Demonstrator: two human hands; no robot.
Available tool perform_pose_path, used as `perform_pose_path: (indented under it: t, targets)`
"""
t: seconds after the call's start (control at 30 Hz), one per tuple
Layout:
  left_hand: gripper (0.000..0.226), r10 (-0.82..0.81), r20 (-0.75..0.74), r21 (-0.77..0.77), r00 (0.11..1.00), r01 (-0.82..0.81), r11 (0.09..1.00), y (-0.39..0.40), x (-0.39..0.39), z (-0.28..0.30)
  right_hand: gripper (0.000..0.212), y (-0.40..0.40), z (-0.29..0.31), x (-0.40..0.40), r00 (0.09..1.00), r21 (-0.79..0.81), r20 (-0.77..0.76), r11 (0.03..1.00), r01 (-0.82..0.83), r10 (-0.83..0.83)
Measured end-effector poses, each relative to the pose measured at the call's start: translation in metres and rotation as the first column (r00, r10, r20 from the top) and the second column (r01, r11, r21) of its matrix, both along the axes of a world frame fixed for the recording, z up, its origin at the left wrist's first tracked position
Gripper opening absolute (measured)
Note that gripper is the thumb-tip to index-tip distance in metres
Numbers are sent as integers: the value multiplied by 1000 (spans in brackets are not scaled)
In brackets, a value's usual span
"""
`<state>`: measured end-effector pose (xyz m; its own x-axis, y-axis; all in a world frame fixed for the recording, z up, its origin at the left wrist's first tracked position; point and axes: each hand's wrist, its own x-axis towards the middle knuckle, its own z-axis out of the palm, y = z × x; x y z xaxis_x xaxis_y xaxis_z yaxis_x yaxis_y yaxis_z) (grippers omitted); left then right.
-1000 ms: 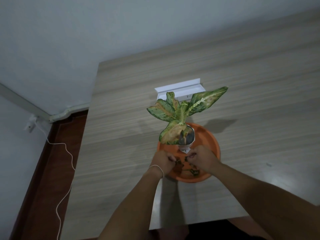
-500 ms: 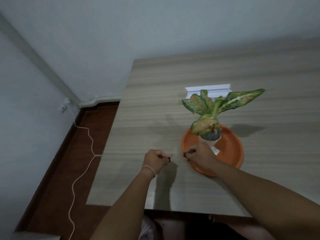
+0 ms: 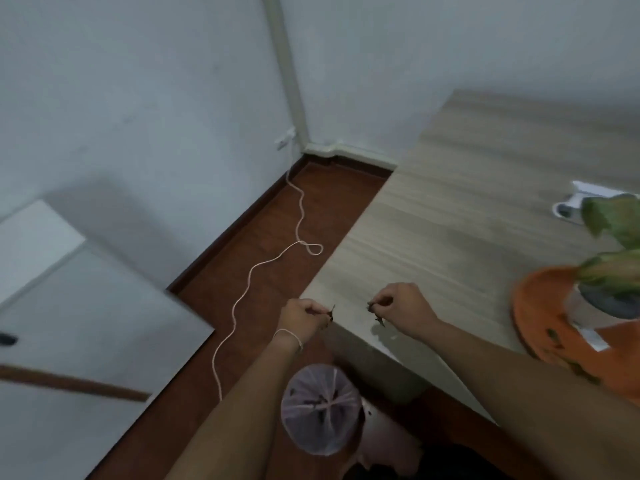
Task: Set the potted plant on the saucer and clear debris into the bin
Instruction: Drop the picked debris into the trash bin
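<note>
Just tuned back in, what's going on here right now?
A person is clearing plant debris. The left hand and the right hand are each pinched shut on small dark bits of debris, held near the corner of the table. The bag-lined bin sits on the floor below the hands, with some dark bits already inside. The potted plant already stands on the orange saucer, where a few scraps remain.

No legible txt anywhere.
</note>
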<state>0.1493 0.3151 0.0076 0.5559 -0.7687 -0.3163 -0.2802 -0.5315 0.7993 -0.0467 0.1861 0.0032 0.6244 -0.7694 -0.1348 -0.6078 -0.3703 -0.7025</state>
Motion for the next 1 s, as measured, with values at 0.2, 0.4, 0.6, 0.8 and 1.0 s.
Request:
perform_pose_path:
  t: [0.2, 0.4, 0.6, 0.8, 1.0]
  targets:
    - [19, 173, -21, 71, 985, -171, 983, 73, 43, -12, 5, 49, -7, 81, 980, 18, 12, 979, -201, 201]
    - [18, 223, -4, 112, 975, -221, 969, 108, 56, -20, 9, 87, -15, 123, 946, 51, -41, 946, -320, 322]
    - [8, 178, 24, 147, 984, -179, 973, 118, 62, -34, 17, 105, -32, 134, 933, 110, -118, 938, -328, 340]
    - [6, 135, 47, 178, 990, -141, 974, 116, 64, -45, 29, 103, -45, 126, 941, 150, -134, 945, -289, 309]
    - [4, 85, 53, 182, 995, -93, 979, 97, 66, -46, 23, 84, -37, 111, 973, 158, -96, 968, -195, 211]
